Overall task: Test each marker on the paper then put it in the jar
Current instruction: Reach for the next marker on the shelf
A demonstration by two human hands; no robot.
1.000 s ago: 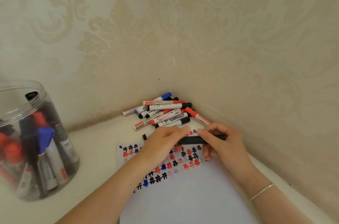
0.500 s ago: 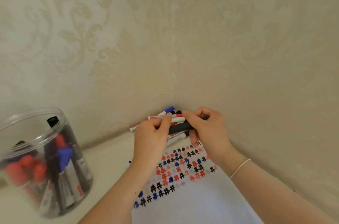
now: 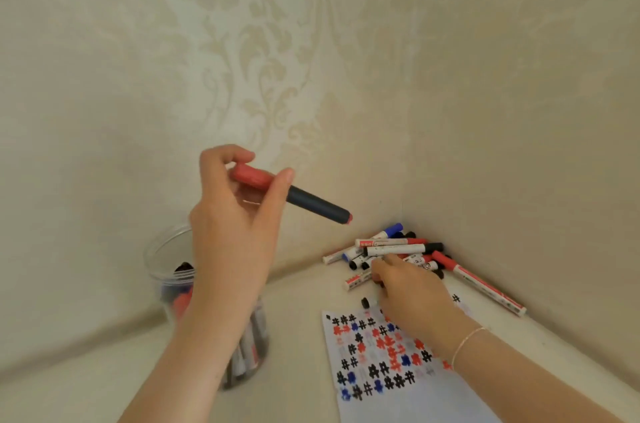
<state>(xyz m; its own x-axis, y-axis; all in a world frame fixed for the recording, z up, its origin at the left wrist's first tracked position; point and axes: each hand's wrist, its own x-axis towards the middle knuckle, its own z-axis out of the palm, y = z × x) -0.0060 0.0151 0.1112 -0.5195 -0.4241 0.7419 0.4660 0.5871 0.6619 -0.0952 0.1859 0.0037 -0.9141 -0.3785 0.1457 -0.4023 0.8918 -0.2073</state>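
- The two hands have split apart since a moment ago: the left hand (image 3: 235, 232) has carried the black marker with the red cap (image 3: 291, 195) up and off to the left, and the right hand (image 3: 407, 291) has dropped to the pile of markers (image 3: 394, 251) in the corner.
- Left hand up in the air now, fingers and thumb curled round the red-capped end, the dark barrel sticking out to the right and tilting down.
- It hangs above the clear jar (image 3: 166, 256), which stands on the pale surface (image 3: 104, 370) with several markers already inside, partly hidden behind the forearm.
- Right hand is down at the near edge of the pile, fingers bent onto the markers; whether it has hold of one, I cannot tell.
- A thin bracelet (image 3: 467, 341) sits on that wrist.
- The paper (image 3: 398, 398) lies below the pile, its top covered in black, red and blue hash marks.
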